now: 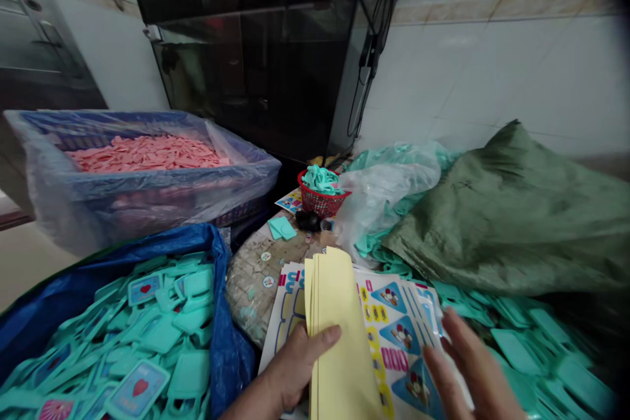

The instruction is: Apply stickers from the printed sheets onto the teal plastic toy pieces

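My left hand [300, 364] is closed on a small stack of pale yellow sheets [339, 335], thumb lying on top. The sheets are curled over lengthwise. Beneath and beside them lie printed sticker sheets [394, 335] with blue triangles and pink and yellow labels. My right hand [470, 367] is over the right edge of the sticker sheets, fingers apart and slightly blurred, with nothing visible in it. Whether its fingertips touch the paper, I cannot tell.
Turquoise plastic pieces fill a blue bag [216, 275] at left and lie in a heap [531, 335] at right, beside a green sack [516, 216]. Behind stand a red basket [322, 202], a clear plastic bag [394, 187] and a plastic-lined blue crate [197, 177] of pink pieces.
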{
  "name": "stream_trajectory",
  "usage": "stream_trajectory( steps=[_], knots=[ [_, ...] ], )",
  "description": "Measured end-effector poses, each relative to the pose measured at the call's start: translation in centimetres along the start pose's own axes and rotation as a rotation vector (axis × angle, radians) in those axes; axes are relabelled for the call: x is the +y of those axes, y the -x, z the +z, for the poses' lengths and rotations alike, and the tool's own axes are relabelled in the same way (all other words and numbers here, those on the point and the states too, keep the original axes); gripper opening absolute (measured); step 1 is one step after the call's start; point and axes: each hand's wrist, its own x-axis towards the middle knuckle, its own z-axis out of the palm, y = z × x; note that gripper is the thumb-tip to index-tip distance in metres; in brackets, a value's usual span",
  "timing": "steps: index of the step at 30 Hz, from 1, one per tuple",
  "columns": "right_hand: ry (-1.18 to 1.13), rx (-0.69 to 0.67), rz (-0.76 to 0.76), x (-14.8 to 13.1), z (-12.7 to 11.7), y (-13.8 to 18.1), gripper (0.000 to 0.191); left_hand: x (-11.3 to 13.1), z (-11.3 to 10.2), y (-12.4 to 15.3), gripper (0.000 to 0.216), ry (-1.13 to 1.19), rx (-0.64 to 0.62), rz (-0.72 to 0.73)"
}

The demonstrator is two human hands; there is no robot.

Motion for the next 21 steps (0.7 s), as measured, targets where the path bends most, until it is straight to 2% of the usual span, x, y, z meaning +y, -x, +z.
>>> stream_trajectory(
  steps=[3,5,7,10,15,18,21],
  knots=[
    [0.123,-0.182,-0.200,-1.5,4.2,0.9,0.065,0.0,0.1,0.0,0.042,0.035,0.003,0.005],
    [0.150,-0.252,-0.212,-2.0,6.6,1.6,0.071,-0.1,0.1,0.0,0.040,0.058,0.004,0.011],
    [0.140,-0.301,-0.178,-2.2,7.7,2.1,0.070,-0.2,0.0,-0.1,0.040,0.064,0.001,0.030],
    [0.098,-0.337,-0.121,-2.1,7.2,2.2,0.062,-0.4,-0.2,-0.3,0.042,0.036,0.021,0.044],
    [0.024,-0.283,0.041,-1.6,6.0,1.9,0.050,-0.3,-0.1,-0.3,0.044,-0.035,0.082,-0.021],
    [-0.092,-0.263,0.172,-2.0,5.5,1.4,0.041,0.0,0.1,-0.2,0.044,-0.033,0.071,-0.018],
    [-0.273,-0.340,0.310,-2.4,4.0,0.6,0.045,0.1,0.2,-0.1,0.044,-0.011,0.045,0.014]
  ],
)
